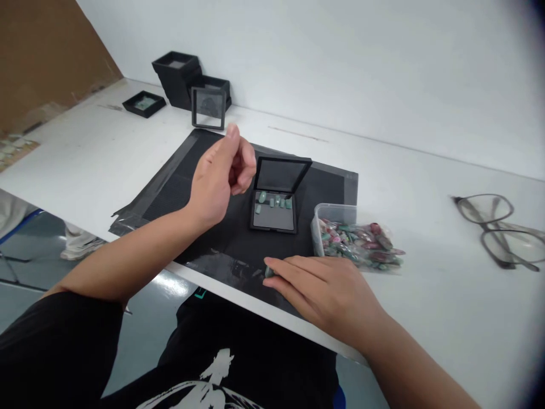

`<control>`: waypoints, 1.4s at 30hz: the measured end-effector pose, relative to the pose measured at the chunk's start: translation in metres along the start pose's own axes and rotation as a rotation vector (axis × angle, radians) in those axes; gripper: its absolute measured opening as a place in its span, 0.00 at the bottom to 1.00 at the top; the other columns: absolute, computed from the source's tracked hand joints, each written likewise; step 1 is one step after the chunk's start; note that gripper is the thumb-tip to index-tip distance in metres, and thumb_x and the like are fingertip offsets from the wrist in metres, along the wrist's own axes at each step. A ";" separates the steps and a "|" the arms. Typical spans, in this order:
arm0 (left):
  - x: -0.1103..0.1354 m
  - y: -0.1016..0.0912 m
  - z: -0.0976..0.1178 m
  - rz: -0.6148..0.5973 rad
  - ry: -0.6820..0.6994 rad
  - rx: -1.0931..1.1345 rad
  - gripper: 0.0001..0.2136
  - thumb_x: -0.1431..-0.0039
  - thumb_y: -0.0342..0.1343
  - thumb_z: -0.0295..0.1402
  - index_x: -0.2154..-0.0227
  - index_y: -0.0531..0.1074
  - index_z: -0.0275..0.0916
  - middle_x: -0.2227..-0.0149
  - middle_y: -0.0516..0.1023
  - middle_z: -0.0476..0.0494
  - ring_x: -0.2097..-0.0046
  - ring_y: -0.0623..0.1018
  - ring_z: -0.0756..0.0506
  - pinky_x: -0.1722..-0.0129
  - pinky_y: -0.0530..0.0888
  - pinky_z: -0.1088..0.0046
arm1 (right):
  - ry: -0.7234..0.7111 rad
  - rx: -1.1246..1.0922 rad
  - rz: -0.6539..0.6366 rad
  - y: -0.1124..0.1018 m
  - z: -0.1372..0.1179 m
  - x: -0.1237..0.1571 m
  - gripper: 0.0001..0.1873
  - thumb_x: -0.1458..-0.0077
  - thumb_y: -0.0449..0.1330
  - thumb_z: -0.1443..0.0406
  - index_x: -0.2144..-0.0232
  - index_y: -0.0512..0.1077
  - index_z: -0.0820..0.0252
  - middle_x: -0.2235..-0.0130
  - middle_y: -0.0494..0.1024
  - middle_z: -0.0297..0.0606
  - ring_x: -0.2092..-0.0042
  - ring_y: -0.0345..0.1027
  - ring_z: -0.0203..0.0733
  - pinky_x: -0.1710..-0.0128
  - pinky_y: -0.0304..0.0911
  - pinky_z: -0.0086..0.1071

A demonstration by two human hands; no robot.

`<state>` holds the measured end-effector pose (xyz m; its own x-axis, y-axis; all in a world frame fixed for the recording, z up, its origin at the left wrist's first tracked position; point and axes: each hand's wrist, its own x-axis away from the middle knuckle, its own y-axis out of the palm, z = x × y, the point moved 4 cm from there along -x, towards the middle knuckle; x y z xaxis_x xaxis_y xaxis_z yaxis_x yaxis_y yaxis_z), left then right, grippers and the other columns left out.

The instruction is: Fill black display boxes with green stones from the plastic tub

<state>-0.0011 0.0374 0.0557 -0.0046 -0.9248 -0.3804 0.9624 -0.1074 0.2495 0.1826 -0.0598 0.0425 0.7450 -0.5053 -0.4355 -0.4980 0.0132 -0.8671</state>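
Observation:
My left hand (221,176) is raised above the black mat (179,187), its fingers curled in against the thumb; I cannot make out anything in them. Just right of it lies an open black display case (275,218) with several small green stones (275,200) on its grey pad, its lid standing up. My right hand (323,289) rests flat on the mat near the table's front edge, its fingertips touching a single green stone (268,271). Behind that hand, a clear plastic tub (330,218) spills a bag of green and pink stones (361,244).
A stack of black cases (183,76) stands at the back by the wall, with a clear-lidded case (208,108) leaning upright and another flat case (143,103) to the left. Spectacles (498,227) lie at the right. Brown cardboard (42,57) fills the far left.

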 end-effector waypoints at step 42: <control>0.019 0.009 -0.008 -0.363 0.341 -0.431 0.23 0.27 0.42 0.40 0.74 0.75 0.36 0.82 0.66 0.52 0.79 0.66 0.56 0.77 0.66 0.79 | 0.587 0.017 -0.199 0.034 0.069 -0.036 0.20 0.37 0.56 0.55 0.46 0.77 0.48 0.69 0.81 0.33 0.72 0.69 0.39 0.74 0.49 0.32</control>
<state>0.0100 0.0218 0.0433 -0.3313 -0.6821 -0.6519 0.9388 -0.1695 -0.2997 0.1693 0.0188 0.0123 0.4518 -0.8898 -0.0641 -0.3641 -0.1183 -0.9238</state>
